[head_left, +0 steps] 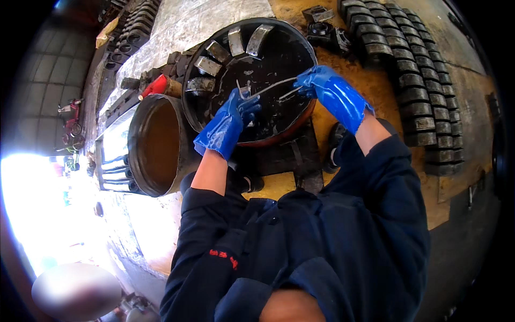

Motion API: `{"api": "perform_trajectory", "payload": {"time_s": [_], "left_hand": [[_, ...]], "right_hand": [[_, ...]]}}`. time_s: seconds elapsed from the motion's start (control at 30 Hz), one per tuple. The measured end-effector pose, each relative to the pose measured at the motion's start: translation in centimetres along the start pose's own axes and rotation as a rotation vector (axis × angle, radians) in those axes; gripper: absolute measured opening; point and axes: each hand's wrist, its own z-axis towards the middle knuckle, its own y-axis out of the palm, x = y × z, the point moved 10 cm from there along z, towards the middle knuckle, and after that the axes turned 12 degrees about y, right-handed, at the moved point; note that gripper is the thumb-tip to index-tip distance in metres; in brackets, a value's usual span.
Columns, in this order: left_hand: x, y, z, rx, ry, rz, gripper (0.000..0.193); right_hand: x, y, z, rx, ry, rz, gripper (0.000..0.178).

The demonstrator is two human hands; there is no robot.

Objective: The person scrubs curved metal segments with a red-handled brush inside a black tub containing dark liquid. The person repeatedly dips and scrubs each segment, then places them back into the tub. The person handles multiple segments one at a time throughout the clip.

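Both my hands wear long blue rubber gloves and hold a bent metal wire (273, 86) above a round, dark basin (309, 115). My left hand (229, 119) is closed round the wire's left part, near its upturned end. At the basin's right rim, my right hand (330, 91) pinches the wire's other end, where a short length of it points back to the left. Several curved metal blocks (258, 41) stand along the basin's far and left inner wall. Dark, wet-looking matter covers the basin's bottom. Another small metal piece beside my left fingers is partly hidden.
Left of the basin stands an open metal drum (185, 131) with brown inside, and a red object (154, 87) lies behind it. Rows of stacked dark curved parts (418, 88) fill the right; more parts (137, 36) lie far left. Dark metal pieces (320, 29) sit behind the basin.
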Motion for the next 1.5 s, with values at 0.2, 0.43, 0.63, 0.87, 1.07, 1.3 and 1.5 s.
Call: {"api": "perform_trajectory", "payload": {"time_s": [0.2,0.43,0.63,0.87,1.07,1.3,1.5], "left_hand": [[1.5,0.6,2.2,0.148,0.027,0.130,0.031],[5.3,-0.5,3.4,-0.222,0.392,0.716,0.042],[1.3,-2.8,4.6,0.095,-0.178,0.055,0.049],[3.0,3.6,-1.3,0.187,0.063,1.167,0.088],[-1.5,-0.2,1.4,0.213,0.061,1.395,0.064],[-0.3,-2.0,1.1,0.214,-0.062,1.311,0.064],[0.7,-7.4,0.4,0.137,0.088,1.118,0.086]], "right_hand": [[2.5,1.3,2.4,-0.087,0.064,-0.360,0.042],[-1.2,10.2,-4.9,0.320,-1.081,-1.280,0.068],[0.3,11.9,-0.4,0.178,-0.506,-1.168,0.036],[1.5,4.6,3.4,0.385,-0.369,-1.041,0.019],[2.6,7.8,4.5,0.242,-0.344,-1.189,0.021],[5.0,10.5,8.9,0.234,0.023,-1.297,0.030],[5.2,14.3,7.3,0.158,0.194,-1.493,0.032]]}}
